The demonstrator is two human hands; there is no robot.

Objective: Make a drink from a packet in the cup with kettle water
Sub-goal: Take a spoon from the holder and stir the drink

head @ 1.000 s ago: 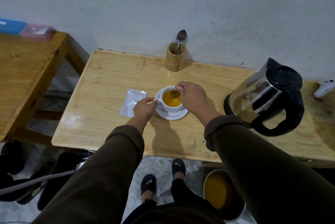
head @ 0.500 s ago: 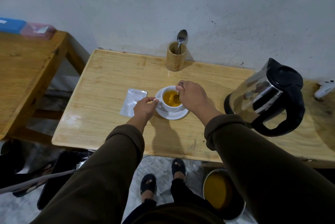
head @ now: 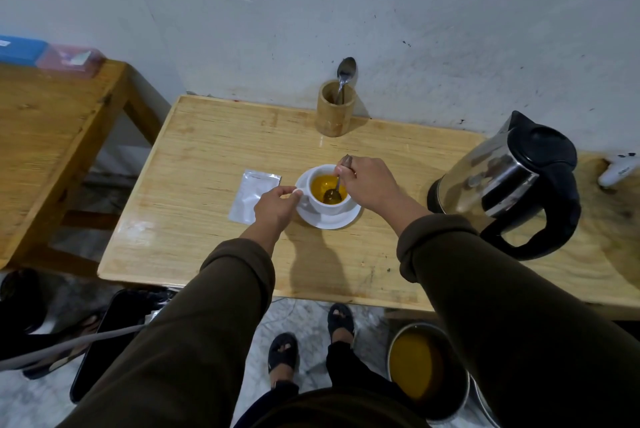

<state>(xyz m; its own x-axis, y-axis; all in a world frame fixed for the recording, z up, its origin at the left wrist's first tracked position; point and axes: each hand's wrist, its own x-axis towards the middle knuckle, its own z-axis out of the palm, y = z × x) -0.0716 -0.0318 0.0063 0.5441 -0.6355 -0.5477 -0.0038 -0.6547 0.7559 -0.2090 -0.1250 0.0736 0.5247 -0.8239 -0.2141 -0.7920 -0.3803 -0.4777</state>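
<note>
Fingers (head: 341, 169) of my right hand (head: 372, 183) are pinched on the upper end of the spoon (head: 336, 185); fingers of my left hand (head: 275, 205) are closed on the cup's handle at its left side. Spoon's long axis runs down and toward me from the pinch, bowl end sunk in the liquid at the near side of the cup (head: 325, 192). So the working end lies below and slightly left of the right fingertips, and the right hand is the nearer one to it; left only steadies.

Cup: white, upright, centred on a white saucer (head: 329, 219), mid-table (head: 207, 150). Contents: orange-yellow liquid, filled well up the wall, not to the rim. Judgement: powder and water are both in; current step is stirring, task near its end.

Packet (head: 252, 199): silver, flat on the table just left of the left hand, apart from the saucer. Looks emptied, but I cannot confirm.

Kettle (head: 512, 185): steel with black lid and handle, to the right, well apart from the cup, lid down.

Wooden holder (head: 336, 108) at the back edge by the wall holds one more spoon (head: 345, 72), bowl end up.

Below the table edge, a round pot (head: 426, 375) on the floor holds a similar orange-yellow liquid.

Risk note: a wide stir could slop liquid over the rim onto the saucer.
</note>
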